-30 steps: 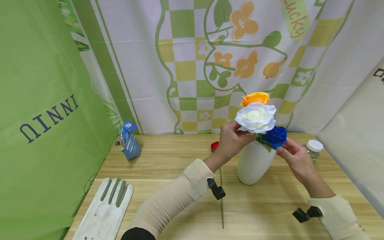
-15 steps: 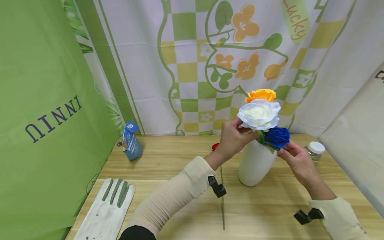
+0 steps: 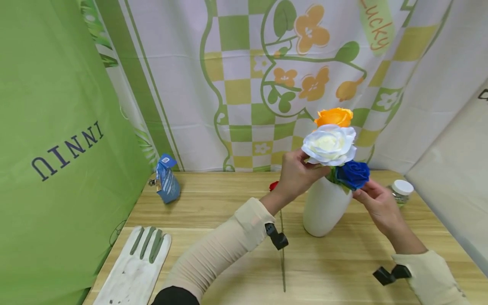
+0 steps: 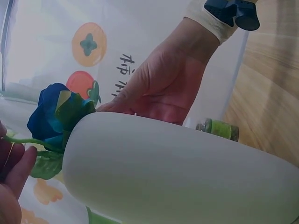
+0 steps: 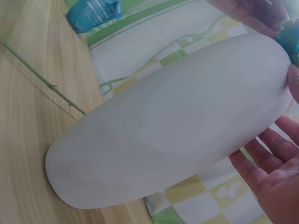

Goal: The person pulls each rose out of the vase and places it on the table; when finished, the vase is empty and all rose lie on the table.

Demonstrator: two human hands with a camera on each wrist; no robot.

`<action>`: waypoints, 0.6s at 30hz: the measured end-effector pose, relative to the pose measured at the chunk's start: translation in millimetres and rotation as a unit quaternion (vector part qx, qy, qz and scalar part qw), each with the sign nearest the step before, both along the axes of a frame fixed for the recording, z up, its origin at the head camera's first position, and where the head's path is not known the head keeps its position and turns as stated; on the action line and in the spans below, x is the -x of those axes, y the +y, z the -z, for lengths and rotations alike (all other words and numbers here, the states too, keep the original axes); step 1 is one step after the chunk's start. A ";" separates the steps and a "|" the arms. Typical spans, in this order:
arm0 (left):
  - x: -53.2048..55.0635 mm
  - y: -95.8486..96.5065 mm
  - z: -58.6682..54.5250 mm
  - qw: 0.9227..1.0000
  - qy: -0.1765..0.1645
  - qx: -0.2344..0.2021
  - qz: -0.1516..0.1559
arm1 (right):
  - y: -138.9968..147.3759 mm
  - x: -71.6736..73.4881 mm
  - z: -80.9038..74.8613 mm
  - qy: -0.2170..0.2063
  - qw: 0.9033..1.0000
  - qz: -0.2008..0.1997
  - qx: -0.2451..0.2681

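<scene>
My left hand point(image 3: 299, 178) pinches a thin green stem point(image 4: 28, 140) just below the white rose point(image 3: 329, 145). An orange rose point(image 3: 334, 117) stands behind the white one. All the stems I can see lead into a tall white vase point(image 3: 325, 207) on the table. At the vase's right rim leans a blue rose point(image 3: 353, 174). Beside it, my right hand point(image 3: 381, 207) holds the vase near its mouth, thumb at the rim and fingers along the side. In the right wrist view several of its fingers point(image 5: 273, 156) touch the vase wall. The stems inside the vase are hidden.
A red rose point(image 3: 274, 185) lies on the wooden table point(image 3: 221, 199), partly covered by my left forearm. A white-lidded jar point(image 3: 402, 190) stands right of the vase. A blue packet point(image 3: 167, 180) is at the back left, with a white glove-shaped board point(image 3: 133, 267) in front.
The orange rose has risen and shifted slightly right behind the white rose. Both hands keep nearly the same place and hold; the view has shifted a little.
</scene>
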State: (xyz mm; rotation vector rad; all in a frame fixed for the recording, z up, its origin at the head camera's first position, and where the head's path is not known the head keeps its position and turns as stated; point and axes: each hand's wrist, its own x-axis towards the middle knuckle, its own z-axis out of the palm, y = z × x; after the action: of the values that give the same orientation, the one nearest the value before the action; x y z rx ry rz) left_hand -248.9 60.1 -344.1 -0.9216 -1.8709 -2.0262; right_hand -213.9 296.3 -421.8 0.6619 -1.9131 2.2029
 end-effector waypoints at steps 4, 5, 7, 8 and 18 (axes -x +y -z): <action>0.4 -0.8 0.6 1.000 0.012 0.006 -0.006 | 0.1 0.7 0.8 -0.001 1.000 0.000 0.003; 0.4 -1.0 0.6 1.000 0.013 0.008 -0.007 | 0.3 0.8 1.0 -0.001 1.000 -0.001 0.003; 0.4 -1.3 0.0 1.000 0.013 0.012 -0.007 | 0.8 0.9 1.1 -0.003 1.000 -0.002 0.002; 0.4 -1.3 -0.4 1.000 0.011 0.012 -0.004 | 0.7 0.9 1.0 -0.003 1.000 -0.002 0.002; -3.2 -0.5 -7.4 0.998 0.027 0.051 0.005 | 0.3 1.8 1.1 0.001 1.000 -0.010 0.001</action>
State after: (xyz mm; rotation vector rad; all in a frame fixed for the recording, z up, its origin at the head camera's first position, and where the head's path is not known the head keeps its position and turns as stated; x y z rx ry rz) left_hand -245.8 59.6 -336.7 -1.0023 -1.9601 -1.9065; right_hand -215.7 296.6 -423.0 0.6857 -1.9108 2.2136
